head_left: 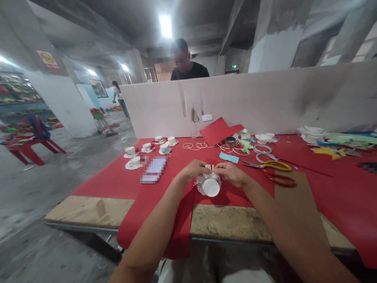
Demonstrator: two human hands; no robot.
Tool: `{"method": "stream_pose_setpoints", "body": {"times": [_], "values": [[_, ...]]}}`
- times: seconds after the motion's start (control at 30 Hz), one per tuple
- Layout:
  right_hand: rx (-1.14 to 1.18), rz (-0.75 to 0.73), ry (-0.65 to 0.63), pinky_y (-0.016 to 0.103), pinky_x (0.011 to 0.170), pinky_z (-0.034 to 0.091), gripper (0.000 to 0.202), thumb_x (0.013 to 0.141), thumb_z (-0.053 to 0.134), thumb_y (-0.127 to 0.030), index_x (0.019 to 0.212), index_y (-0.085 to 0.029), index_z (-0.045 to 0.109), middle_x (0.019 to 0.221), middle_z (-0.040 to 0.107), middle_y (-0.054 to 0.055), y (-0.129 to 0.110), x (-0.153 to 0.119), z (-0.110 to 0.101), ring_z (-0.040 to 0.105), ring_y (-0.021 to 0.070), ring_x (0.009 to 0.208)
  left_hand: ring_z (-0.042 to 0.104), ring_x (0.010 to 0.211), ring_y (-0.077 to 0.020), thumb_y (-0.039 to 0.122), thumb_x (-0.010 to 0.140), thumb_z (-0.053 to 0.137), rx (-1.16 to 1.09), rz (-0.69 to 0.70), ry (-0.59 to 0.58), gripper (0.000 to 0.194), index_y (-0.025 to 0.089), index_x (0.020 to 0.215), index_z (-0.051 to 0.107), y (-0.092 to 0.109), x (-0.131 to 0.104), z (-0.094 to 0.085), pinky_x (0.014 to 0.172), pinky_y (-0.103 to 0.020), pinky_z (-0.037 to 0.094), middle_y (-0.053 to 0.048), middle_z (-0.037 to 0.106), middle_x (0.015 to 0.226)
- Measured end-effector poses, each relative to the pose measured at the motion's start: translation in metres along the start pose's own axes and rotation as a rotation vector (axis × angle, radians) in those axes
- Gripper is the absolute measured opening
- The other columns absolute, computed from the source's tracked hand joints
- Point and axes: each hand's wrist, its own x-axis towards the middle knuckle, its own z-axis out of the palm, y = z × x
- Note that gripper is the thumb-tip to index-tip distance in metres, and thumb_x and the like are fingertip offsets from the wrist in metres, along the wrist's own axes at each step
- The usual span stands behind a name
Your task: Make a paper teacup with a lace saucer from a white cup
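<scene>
Just above the red table cover sits a white paper cup (211, 187), its side cut into strips that fan out around the round base, which faces me. My left hand (196, 169) pinches the strips at the cup's upper left. Across from it, my right hand (229, 173) has its fingers closed on strips at the upper right. The fingertips of both hands nearly meet at the top of the fringe. Several similar cups with frilled rims, one of them a white cup (135, 161), stand at the left of the table.
Scissors (269, 166) with yellow and red handles lie right of my hands, beside brown cardboard (297, 200). A phone (154, 169) lies to the left. Tape rolls, white cord (194, 146) and paper scraps are farther back. Behind a pale upright board (250, 98) is a person (188, 65).
</scene>
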Motion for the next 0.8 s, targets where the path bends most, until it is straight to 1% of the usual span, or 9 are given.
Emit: {"method": "stream_pose_setpoints", "body": {"times": [0.07, 0.13, 0.23, 0.3, 0.4, 0.57, 0.7, 0.8], "values": [[-0.023, -0.041, 0.022, 0.021, 0.047, 0.038, 0.020, 0.066, 0.066, -0.033, 0.068, -0.014, 0.058, 0.059, 0.055, -0.001, -0.002, -0.001, 0.000, 0.048, 0.0089, 0.050, 0.045, 0.046, -0.0080, 0.026, 0.056, 0.067, -0.065, -0.015, 0.006, 0.019, 0.011, 0.062, 0.059, 0.000, 0.000, 0.000, 0.046, -0.021, 0.031, 0.002, 0.053, 0.051], [-0.049, -0.129, 0.022, 0.024, 0.053, 0.042, 0.020, 0.066, 0.067, -0.032, 0.074, -0.015, 0.058, 0.065, 0.057, -0.001, -0.006, -0.002, -0.002, 0.052, 0.0105, 0.056, 0.045, 0.045, -0.0081, 0.026, 0.055, 0.068, -0.130, -0.034, 0.012, 0.019, 0.011, 0.061, 0.058, 0.001, -0.001, 0.000, 0.046, -0.021, 0.031, 0.001, 0.053, 0.051], [-0.132, -0.313, -0.014, 0.027, 0.067, 0.045, 0.020, 0.065, 0.068, -0.025, 0.080, -0.016, 0.058, 0.075, 0.059, 0.000, -0.012, -0.004, -0.007, 0.056, 0.0122, 0.069, 0.044, 0.044, -0.0076, 0.025, 0.054, 0.069, -0.189, -0.061, 0.038, 0.019, 0.011, 0.060, 0.058, 0.002, -0.002, 0.001, 0.046, -0.021, 0.031, 0.001, 0.052, 0.050], [-0.209, -0.365, -0.043, 0.028, 0.074, 0.044, 0.019, 0.067, 0.066, -0.022, 0.083, -0.016, 0.059, 0.080, 0.060, 0.002, -0.014, -0.005, -0.010, 0.057, 0.0135, 0.076, 0.044, 0.043, -0.0071, 0.025, 0.053, 0.069, -0.200, -0.062, 0.037, 0.019, 0.011, 0.060, 0.058, 0.002, -0.002, 0.001, 0.046, -0.021, 0.030, 0.002, 0.052, 0.050], [-0.306, -0.351, -0.061, 0.030, 0.076, 0.044, 0.017, 0.070, 0.063, -0.022, 0.085, -0.015, 0.061, 0.084, 0.063, 0.004, -0.013, -0.004, -0.010, 0.059, 0.0158, 0.079, 0.043, 0.043, -0.0069, 0.026, 0.053, 0.069, -0.198, -0.058, 0.017, 0.020, 0.011, 0.061, 0.059, 0.000, -0.001, 0.001, 0.045, -0.021, 0.029, 0.002, 0.051, 0.049], [-0.383, -0.338, -0.028, 0.030, 0.070, 0.045, 0.012, 0.067, 0.062, -0.019, 0.079, -0.014, 0.062, 0.077, 0.064, 0.004, -0.006, 0.001, -0.008, 0.059, 0.0168, 0.074, 0.042, 0.041, -0.0071, 0.025, 0.051, 0.068, -0.180, -0.077, 0.020, 0.019, 0.011, 0.059, 0.057, -0.003, 0.000, 0.003, 0.044, -0.022, 0.029, 0.002, 0.050, 0.047], [-0.364, -0.326, -0.016, 0.028, 0.067, 0.045, 0.011, 0.066, 0.062, -0.017, 0.076, -0.014, 0.061, 0.074, 0.063, 0.003, -0.001, 0.005, -0.008, 0.059, 0.0160, 0.070, 0.043, 0.043, -0.0075, 0.025, 0.052, 0.067, -0.150, -0.070, 0.008, 0.019, 0.010, 0.062, 0.060, -0.005, 0.000, 0.002, 0.045, -0.021, 0.029, 0.002, 0.051, 0.049], [-0.294, -0.336, -0.002, 0.027, 0.065, 0.044, 0.014, 0.065, 0.066, -0.022, 0.076, -0.014, 0.060, 0.072, 0.062, 0.002, 0.001, 0.007, -0.008, 0.058, 0.0149, 0.068, 0.043, 0.043, -0.0076, 0.024, 0.052, 0.066, -0.145, -0.063, 0.022, 0.017, 0.010, 0.060, 0.059, -0.006, 0.000, 0.001, 0.045, -0.021, 0.029, 0.001, 0.052, 0.048]]}}
